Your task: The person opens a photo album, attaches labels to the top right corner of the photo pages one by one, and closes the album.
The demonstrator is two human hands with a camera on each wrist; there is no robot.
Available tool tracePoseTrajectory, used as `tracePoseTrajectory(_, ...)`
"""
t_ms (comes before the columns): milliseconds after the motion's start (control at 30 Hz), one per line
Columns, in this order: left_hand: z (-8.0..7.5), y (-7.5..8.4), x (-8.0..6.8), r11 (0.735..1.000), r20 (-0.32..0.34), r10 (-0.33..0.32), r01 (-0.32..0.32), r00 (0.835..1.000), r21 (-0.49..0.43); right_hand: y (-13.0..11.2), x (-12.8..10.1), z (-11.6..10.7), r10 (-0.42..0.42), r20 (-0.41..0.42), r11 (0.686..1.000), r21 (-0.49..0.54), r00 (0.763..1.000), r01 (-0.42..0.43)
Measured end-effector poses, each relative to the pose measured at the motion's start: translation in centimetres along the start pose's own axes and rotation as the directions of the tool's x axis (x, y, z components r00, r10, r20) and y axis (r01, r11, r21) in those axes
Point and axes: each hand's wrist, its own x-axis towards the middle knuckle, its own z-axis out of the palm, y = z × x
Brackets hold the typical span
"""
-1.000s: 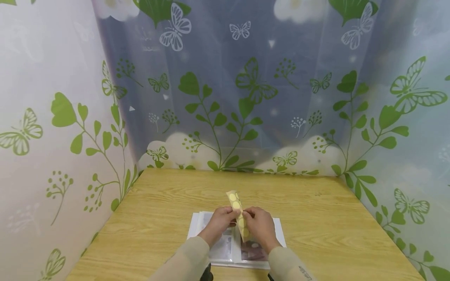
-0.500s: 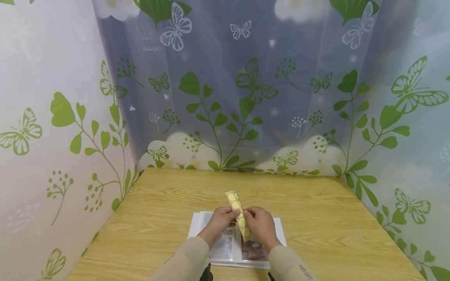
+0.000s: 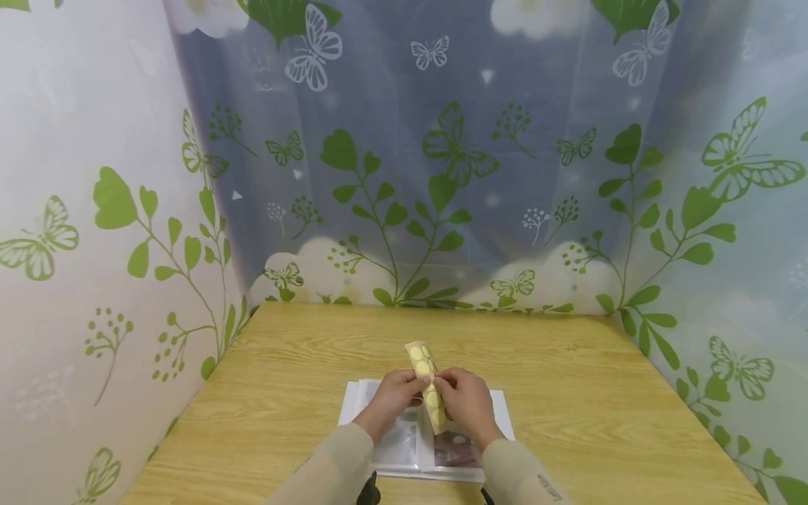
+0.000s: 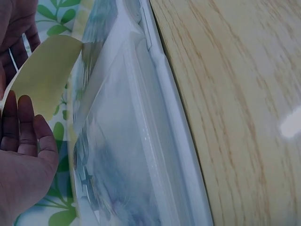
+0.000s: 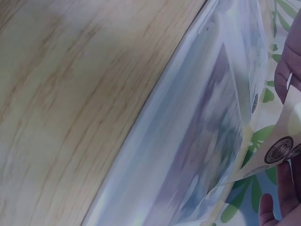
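Wood-grained tabletop bearing an open album. The surface is yellow-brown, with darker grain running mostly crosswise in the head view. The album lies directly on the wood, spread to two pages in glossy transparent sleeves: the left page is pale and greyish, the right carries a darker, reddish-brown print. White cover margins show at its outer left and right sides. The wood extends to both sides of the album and past its far edge; faint small marks lie beyond it to the right.
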Motion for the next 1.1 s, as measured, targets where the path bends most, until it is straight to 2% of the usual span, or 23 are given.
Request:
tracePoseTrajectory(267,0.1,0.04,-0.04,1.0,0.008,-0.01,0.01,1.0,-0.016,0.11,0.07,-0.06,0.051,0.001,0.998,0.038,0.999,-0.051)
tracePoseTrajectory(500,0.14,-0.01,-0.03,1.0,0.011,-0.012,0.012,1.0,0.005,0.59,0.05,-0.1,0.032,-0.013,0.999,0.013,0.999,-0.032)
tracePoseTrajectory(733,0.09,0.21,-0.09,0.999,-0.013,-0.018,0.018,1.0,0.044,0.87,0.04,-0.08,0.046,0.017,0.995,0.084,0.999,-0.047)
tracePoseTrajectory(933,0.11,0.21,-0.16,0.999,-0.013,0.004,-0.004,1.0,0.043,0.68,0.01,-0.18,0.029,-0.007,0.999,0.043,1.0,-0.028)
tracePoseTrajectory(1100,0.26,0.21,-0.11,0.999,-0.025,-0.008,0.009,1.0,0.037,0.74,-0.01,-0.34,0.049,-0.02,0.998,0.047,0.999,-0.048)
